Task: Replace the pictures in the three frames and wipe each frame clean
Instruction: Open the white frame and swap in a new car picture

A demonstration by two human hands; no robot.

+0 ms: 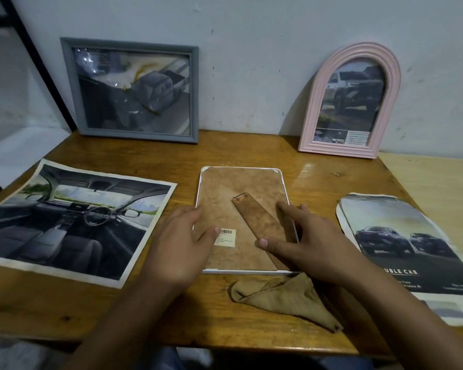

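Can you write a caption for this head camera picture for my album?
Both hands, left and right, rest on a white-edged frame lying face down on the wooden table.

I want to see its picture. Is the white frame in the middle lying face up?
No, the white frame lies face down, showing its brown backing board, stand and a barcode sticker, with both hands resting on it.

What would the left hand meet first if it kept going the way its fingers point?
Probably the barcode label on the face-down frame's brown backing; the left hand points right across it, thumb near the label. Height above is unclear.
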